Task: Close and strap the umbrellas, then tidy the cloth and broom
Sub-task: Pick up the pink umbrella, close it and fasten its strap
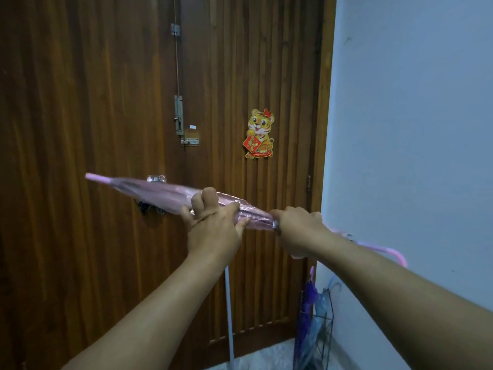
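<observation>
Both hands grip a folded pink umbrella (160,193) before a wooden door (93,102).
Left hand (213,222) fingers curl around its canopy; right hand (298,228) clasps it near the handle.

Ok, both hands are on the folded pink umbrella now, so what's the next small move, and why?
Probably wind the strap around the canopy and fasten it. The translucent pink umbrella is already folded, held level in front of the wooden door; the left hand grips the gathered canopy mid-length and the right hand grips near the handle end. No fastened strap is visible, though it may be hidden.
</observation>
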